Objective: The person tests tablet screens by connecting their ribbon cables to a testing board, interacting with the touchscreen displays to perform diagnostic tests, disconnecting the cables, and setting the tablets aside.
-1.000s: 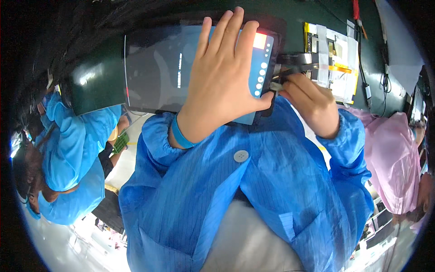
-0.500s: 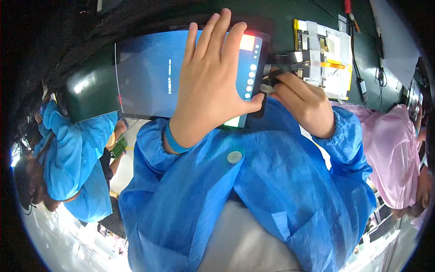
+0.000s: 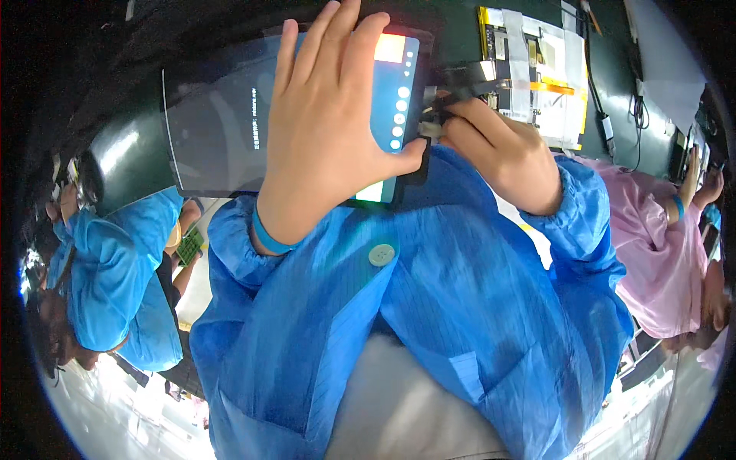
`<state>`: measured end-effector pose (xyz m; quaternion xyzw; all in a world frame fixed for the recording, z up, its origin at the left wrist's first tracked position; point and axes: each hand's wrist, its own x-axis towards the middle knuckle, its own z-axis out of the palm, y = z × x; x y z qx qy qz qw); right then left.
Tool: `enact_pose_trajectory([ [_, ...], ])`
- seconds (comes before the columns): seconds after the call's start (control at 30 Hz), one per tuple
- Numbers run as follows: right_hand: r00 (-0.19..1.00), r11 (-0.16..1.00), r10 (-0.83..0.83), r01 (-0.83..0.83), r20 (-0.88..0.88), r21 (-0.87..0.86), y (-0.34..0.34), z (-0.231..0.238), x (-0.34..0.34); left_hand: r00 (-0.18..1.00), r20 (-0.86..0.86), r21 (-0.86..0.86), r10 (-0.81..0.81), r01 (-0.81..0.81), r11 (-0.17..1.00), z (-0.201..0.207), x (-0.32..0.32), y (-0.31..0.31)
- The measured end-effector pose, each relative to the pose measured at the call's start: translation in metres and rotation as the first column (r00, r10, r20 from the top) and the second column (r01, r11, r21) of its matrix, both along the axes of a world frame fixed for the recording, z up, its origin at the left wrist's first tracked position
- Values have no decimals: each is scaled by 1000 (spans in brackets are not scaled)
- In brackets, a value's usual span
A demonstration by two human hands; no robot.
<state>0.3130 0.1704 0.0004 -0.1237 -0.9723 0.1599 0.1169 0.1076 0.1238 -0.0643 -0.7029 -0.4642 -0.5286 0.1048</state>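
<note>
A lit display panel [image 3: 218, 146] lies sideways before me, with a column of round white icons near its right end. My left hand [image 3: 326, 115] is spread over it, fingers stretched out, covering its middle; the thumb reaches the panel's right edge. At that edge, the fingers of my right hand [image 3: 498, 146] are bent together by a small pale connector [image 3: 431, 129] and a black flat cable [image 3: 460, 93]. What the fingertips grip is hidden. The cable runs towards a circuit board assembly [image 3: 529, 77] with grey tape strips and an orange flat ribbon.
The dark green bench top [image 3: 613, 46] carries a black cable [image 3: 606, 126] right of the board. A person in a blue smock [image 3: 115, 276] is at the left, near a green board [image 3: 189, 245]. Another person in pink [image 3: 652, 245] is at the right.
The whole view has shifted, so things sit further left and slightly higher. The left part of the display has turned from blue to dark grey. Both hands keep nearly the same place on it.
</note>
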Motion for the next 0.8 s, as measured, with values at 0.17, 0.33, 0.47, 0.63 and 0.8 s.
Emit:
enact_pose_trajectory([
  [0.17,998,999,-38,40,-40,36,0,-2,1,992,99,-56,-78,84,995,6,3,0],
  [0.33,1000,997,5,-3,-22,77,0,-3,2,970,213,-293,-120,181,939,30,5,-18],
  [0.47,999,999,31,-30,-19,40,3,-5,5,961,246,-333,-123,203,921,38,4,-24],
  [0.63,977,984,-112,83,-180,-161,-10,9,10,939,-345,-798,-20,-282,532,96,4,-28],
  [0.8,807,796,-571,500,-149,-342,-31,29,50,957,-283,-784,-61,-194,590,88,-11,-49],
])
